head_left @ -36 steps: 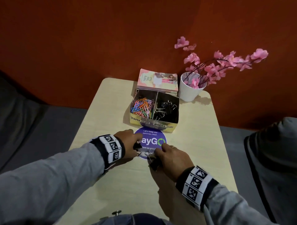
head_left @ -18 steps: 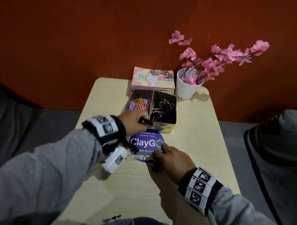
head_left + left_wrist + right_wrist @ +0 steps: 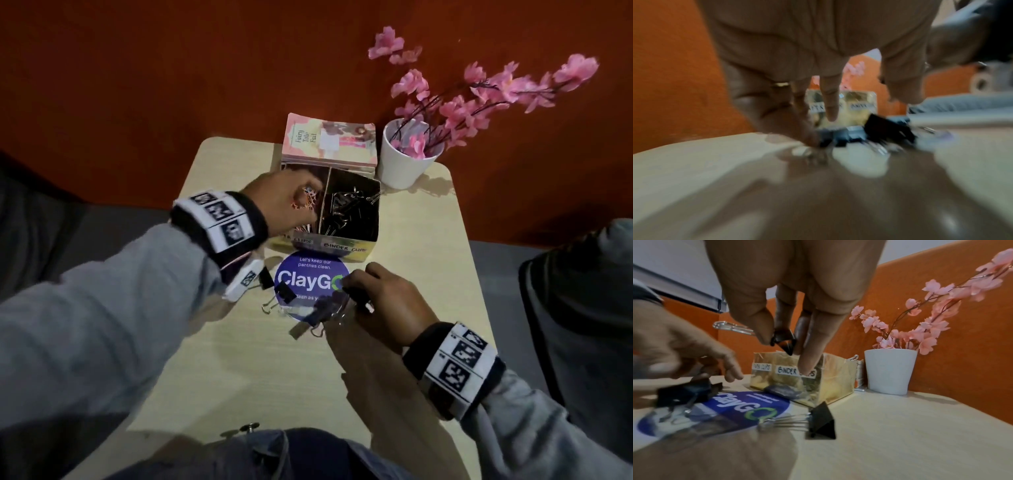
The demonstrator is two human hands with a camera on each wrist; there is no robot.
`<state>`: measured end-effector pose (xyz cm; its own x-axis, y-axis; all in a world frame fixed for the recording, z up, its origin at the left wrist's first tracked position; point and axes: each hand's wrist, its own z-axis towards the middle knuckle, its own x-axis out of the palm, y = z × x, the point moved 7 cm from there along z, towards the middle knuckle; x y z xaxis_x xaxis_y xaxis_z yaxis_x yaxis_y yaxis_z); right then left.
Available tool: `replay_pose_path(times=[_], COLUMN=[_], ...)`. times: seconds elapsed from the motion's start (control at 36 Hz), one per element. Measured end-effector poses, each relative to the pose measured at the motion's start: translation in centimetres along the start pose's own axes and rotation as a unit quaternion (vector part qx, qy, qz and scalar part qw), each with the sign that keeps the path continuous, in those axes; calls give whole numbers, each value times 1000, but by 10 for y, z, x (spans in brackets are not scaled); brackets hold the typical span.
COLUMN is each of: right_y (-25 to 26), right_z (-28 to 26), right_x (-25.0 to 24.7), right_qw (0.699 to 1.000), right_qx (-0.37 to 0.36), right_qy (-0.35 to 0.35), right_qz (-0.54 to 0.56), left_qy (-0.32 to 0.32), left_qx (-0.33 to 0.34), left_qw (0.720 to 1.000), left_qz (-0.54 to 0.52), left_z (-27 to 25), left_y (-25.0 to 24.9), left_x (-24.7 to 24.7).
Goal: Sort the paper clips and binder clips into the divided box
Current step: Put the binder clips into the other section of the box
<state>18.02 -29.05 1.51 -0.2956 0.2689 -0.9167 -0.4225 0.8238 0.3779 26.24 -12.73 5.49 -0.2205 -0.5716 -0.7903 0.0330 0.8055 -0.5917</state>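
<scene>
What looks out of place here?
Nothing looks spilled or damaged. Loose binder clips lie unsorted on the ClayGo sticker, outside the divided box. The right hand pinches one binder clip.

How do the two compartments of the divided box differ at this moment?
The left compartment holds multicoloured paper clips; the right compartment holds black binder clips with silver handles. The left hand hangs over the left compartment; no hand is over the right compartment. Both belong to one gold box with handwritten labels.
</scene>
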Motion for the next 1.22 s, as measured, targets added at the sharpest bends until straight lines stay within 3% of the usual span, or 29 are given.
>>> replay_pose_path(times=[0.06,0.14,0.28,0.44,0.64,0.81,0.94,1.06,1.22], right_y=[-1,-3,-21,-33,-23,-22,-30,-24,-3], right_z=[3,14,29,27,24,26,21,23,51], right_x=[-12,-29,-25,16,27,23,19,-5,-73], right_qw=[1000,999,998,982,976,954,959,975,988], right_qx=[-3,4,41,53,31,38,63,83,73], right_qy=[-18,-48,-6,93,82,108,121,82,-73], right_qz=[19,24,-46,-154,-197,-276,-248,-187,-118], left_qy=[26,91,126,133,176,188,179,154,93], left_qx=[-32,-59,-58,-3,20,32,37,-1,-38], left_qw=[999,991,964,966,952,949,956,979,995], left_qz=[-17,79,225,222,248,251,228,132,-15], left_z=[-22,-50,-77,-56,-49,-51,-57,-64,-68], left_y=[26,56,65,37,22,21,29,40,40], left_x=[5,32,79,96,100,103,103,91,62])
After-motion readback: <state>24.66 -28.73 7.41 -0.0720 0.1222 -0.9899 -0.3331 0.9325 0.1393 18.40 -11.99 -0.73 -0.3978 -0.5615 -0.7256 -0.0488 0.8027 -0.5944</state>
